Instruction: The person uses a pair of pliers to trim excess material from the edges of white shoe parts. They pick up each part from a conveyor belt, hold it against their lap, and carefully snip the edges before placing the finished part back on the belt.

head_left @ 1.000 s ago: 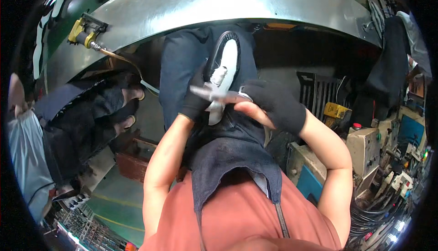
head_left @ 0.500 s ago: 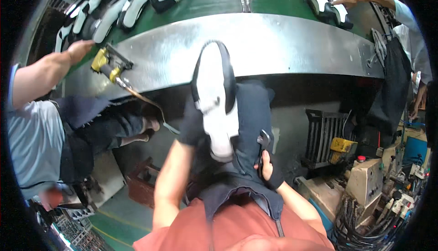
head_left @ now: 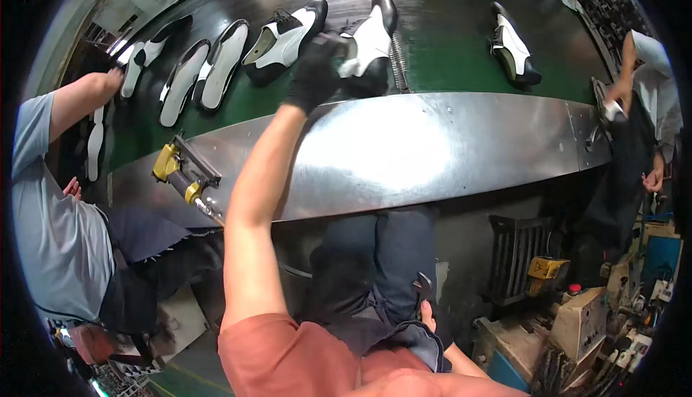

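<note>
My left hand (head_left: 315, 76), in a black glove, reaches over the metal ledge to the belt. It is beside the opening of a black-and-white shoe (head_left: 373, 40) that stands upright. The fingers are dark and blurred, so their grip cannot be made out. A black-and-white lace-up shoe (head_left: 292, 42) stands just left of this hand. My right hand (head_left: 428, 316) rests low by my right thigh, its fingers wrapped round a dark metal tool (head_left: 423, 283) with a curved, jaw-like head. Most of that tool's handle is hidden.
A yellow pneumatic staple gun (head_left: 175, 173) lies on the metal ledge (head_left: 497, 141). Several shoes lie sole up on the green belt (head_left: 447, 72), with another shoe (head_left: 512, 51) farther right. Co-workers' hands are at both sides. A machine (head_left: 577, 318) stands at lower right.
The shoe that lay sole up over my lap is gone from there; a shoe now stands on the belt by my left hand, which has reached forward. My right hand has lowered slightly, still with the tool.
</note>
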The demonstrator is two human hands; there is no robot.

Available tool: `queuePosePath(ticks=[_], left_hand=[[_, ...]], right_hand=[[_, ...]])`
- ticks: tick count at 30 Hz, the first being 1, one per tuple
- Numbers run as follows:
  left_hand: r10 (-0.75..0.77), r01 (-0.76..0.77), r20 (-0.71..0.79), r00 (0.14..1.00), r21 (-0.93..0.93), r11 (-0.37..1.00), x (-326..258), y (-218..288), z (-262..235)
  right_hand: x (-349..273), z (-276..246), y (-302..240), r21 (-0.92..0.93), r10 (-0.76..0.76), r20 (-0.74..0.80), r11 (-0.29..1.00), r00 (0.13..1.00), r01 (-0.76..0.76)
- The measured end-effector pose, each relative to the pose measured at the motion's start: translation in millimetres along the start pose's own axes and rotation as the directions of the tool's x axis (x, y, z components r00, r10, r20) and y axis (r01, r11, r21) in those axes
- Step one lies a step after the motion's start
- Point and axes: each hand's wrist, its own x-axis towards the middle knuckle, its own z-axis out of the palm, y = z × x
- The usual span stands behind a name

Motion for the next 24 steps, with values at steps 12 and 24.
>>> queuePosePath(ticks=[12, 24], left_hand=[[-0.777, 0.514, -0.016, 0.63, -0.741, 0.432, -58.4, -173.1, -58.2], [-0.644, 0.572, -0.062, 0.763, 0.528, 0.627, -29.0, -35.2, -55.4]], right_hand=[[12.2, 4.0, -13.6, 0.266, 0.103, 0.085, 0.956, 0.991, -0.122], [2.3, 5.6, -6.6, 0.231, 0.201, 0.164, 0.944, 0.966, -0.236]])
